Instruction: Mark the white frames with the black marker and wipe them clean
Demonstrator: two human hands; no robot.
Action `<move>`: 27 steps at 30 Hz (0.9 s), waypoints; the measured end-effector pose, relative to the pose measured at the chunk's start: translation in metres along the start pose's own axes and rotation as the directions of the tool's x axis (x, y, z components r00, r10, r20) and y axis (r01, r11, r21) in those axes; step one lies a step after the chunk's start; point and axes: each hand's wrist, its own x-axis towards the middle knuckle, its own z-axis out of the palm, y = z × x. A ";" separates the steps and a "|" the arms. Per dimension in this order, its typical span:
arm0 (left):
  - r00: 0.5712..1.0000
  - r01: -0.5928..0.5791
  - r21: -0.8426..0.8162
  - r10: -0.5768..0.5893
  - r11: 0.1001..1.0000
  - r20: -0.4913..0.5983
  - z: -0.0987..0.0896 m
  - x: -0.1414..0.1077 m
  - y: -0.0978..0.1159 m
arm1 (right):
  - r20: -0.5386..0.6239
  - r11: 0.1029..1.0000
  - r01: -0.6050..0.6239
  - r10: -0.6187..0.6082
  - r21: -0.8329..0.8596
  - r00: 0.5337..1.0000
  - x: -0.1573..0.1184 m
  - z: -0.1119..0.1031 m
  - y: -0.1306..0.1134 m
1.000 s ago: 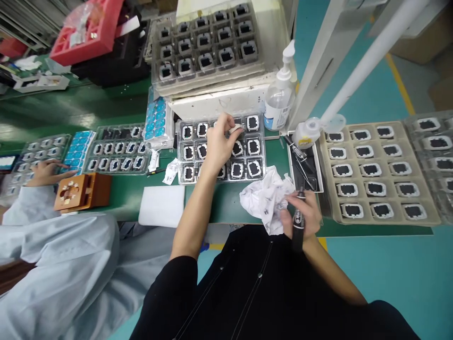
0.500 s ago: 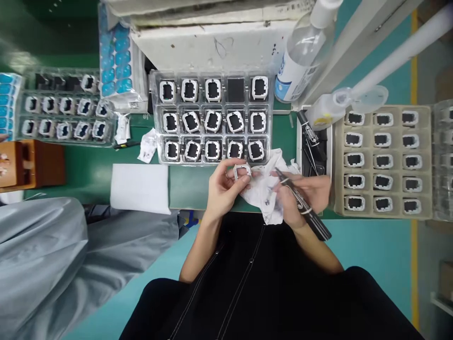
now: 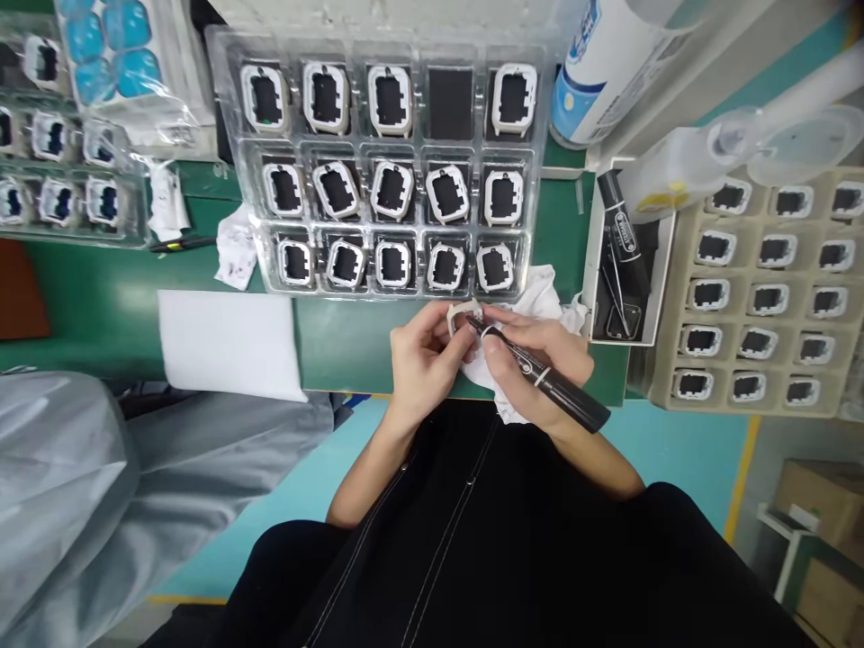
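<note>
Between thumb and fingers, my left hand [image 3: 425,360] pinches a small white watch case frame [image 3: 456,311]. My right hand [image 3: 546,360] is closed around a black marker pen [image 3: 567,396], whose tip meets or nearly meets the frame's lower right side; I cannot tell if they touch. A crumpled, stained white cloth [image 3: 509,405] lies beneath both hands. Just beyond them stands a clear plastic tray [image 3: 236,171] with rows of similar frames, one compartment showing only a black pad.
To the right, an open box [image 3: 590,310] holds another marker and tweezers, beside a beige tray [image 3: 665,360] of frames. Bottles [image 3: 600,81] stand behind. On the left lie a white sheet [image 3: 229,342], a crumpled tissue [image 3: 236,247] and a person's grey clothing [image 3: 222,495].
My right hand has brought the marker left, its tip now at the frame in my left hand. The view has moved closer to the bench.
</note>
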 end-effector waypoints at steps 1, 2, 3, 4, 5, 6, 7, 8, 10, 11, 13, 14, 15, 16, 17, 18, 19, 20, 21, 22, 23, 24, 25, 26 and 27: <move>1.000 -0.004 0.010 0.004 1.000 0.000 0.000 -0.001 0.000 | 0.004 1.000 -0.008 0.008 -0.003 1.000 0.000 0.000 0.000; 1.000 -0.008 0.020 0.008 1.000 -0.003 0.000 -0.001 0.000 | 0.004 1.000 -0.017 0.017 -0.008 1.000 0.001 0.000 -0.001; 1.000 -0.012 0.030 0.012 0.999 -0.005 0.000 -0.002 0.000 | 0.002 1.000 -0.025 0.025 -0.017 1.000 0.001 0.000 -0.001; 1.000 -0.014 0.042 0.015 0.999 -0.007 0.000 -0.002 0.000 | 0.002 0.999 -0.031 0.031 -0.027 1.000 0.001 -0.001 -0.002; 1.000 -0.013 0.055 0.014 0.998 -0.010 0.000 -0.002 0.001 | 0.003 0.998 -0.038 0.038 -0.040 0.999 0.001 -0.002 -0.002; 1.000 -0.009 0.066 0.010 0.998 -0.013 0.000 -0.002 0.001 | 0.004 0.998 -0.044 0.044 -0.053 0.999 0.001 -0.002 -0.003; 1.000 -0.004 0.075 0.005 0.997 -0.016 0.001 -0.003 0.002 | 0.004 0.997 -0.048 0.048 -0.064 0.999 0.000 -0.002 -0.003; 1.000 0.000 0.081 0.001 0.997 -0.018 0.001 -0.003 0.002 | 0.005 0.996 -0.052 0.052 -0.072 0.999 0.000 -0.003 -0.004; 1.000 0.003 0.086 -0.001 0.996 -0.021 0.001 -0.002 0.003 | 0.008 0.995 -0.061 0.062 -0.082 0.998 0.000 -0.003 -0.004; 1.000 0.001 0.088 0.001 0.996 -0.021 0.001 -0.002 0.003 | 0.008 0.994 -0.062 0.062 -0.085 0.998 0.000 -0.002 -0.003; 1.000 -0.003 0.097 0.005 0.995 -0.021 0.001 -0.003 0.003 | 0.002 0.995 -0.056 0.056 -0.085 0.998 0.000 -0.002 -0.002; 1.000 -0.004 0.101 0.006 0.995 -0.019 0.001 -0.003 0.002 | -0.003 0.995 -0.051 0.051 -0.082 0.999 0.000 -0.001 -0.001; 1.000 -0.007 0.105 0.008 0.994 -0.017 0.000 -0.003 0.002 | -0.010 0.996 -0.045 0.044 -0.077 0.999 0.000 -0.001 -0.001; 1.000 -0.009 0.109 0.011 0.994 -0.013 0.000 -0.003 0.002 | -0.015 0.997 -0.039 0.038 -0.072 0.999 0.000 -0.001 0.000; 1.000 -0.012 0.113 0.013 0.993 -0.009 0.000 -0.003 0.001 | -0.017 0.997 -0.035 0.034 -0.067 0.999 0.000 -0.001 0.000; 1.000 -0.016 0.119 0.017 0.993 -0.005 -0.001 -0.004 0.000 | -0.018 0.997 -0.033 0.031 -0.064 0.999 -0.001 -0.001 0.000; 1.000 -0.022 0.128 0.022 0.992 -0.001 -0.001 -0.004 0.000 | -0.018 0.997 -0.031 0.030 -0.065 0.999 -0.001 -0.001 0.001; 1.000 -0.031 0.141 0.031 0.990 0.001 -0.001 -0.004 -0.001 | -0.013 0.997 -0.033 0.032 -0.071 0.999 -0.002 -0.002 0.001; 0.999 -0.044 0.158 0.044 0.987 0.004 -0.001 -0.005 -0.002 | -0.011 0.996 -0.032 0.032 -0.083 0.999 -0.002 -0.002 0.001; 0.998 -0.059 0.177 0.059 0.982 0.006 -0.002 -0.005 -0.003 | -0.006 0.995 -0.030 0.030 -0.100 1.000 -0.003 -0.002 0.002; 0.997 -0.075 0.200 0.075 0.977 0.008 -0.002 -0.005 -0.004 | 0.000 0.992 -0.027 0.027 -0.122 1.000 -0.005 -0.001 0.003; 0.996 -0.090 0.224 0.090 0.970 0.009 -0.003 -0.006 -0.005 | 0.016 0.988 -0.021 0.023 -0.150 1.000 -0.006 0.000 0.004; 0.995 -0.101 0.247 0.102 0.964 0.008 -0.003 -0.006 -0.006 | 0.044 0.983 -0.012 0.021 -0.184 0.999 -0.007 0.001 0.006; 0.994 -0.108 0.266 0.111 0.958 0.006 -0.004 -0.007 -0.007 | 0.078 0.976 0.000 0.017 -0.218 0.997 -0.008 0.002 0.008; 0.993 -0.113 0.279 0.116 0.954 0.003 -0.005 -0.007 -0.008 | 0.113 0.969 0.010 0.019 -0.246 0.993 -0.009 0.003 0.010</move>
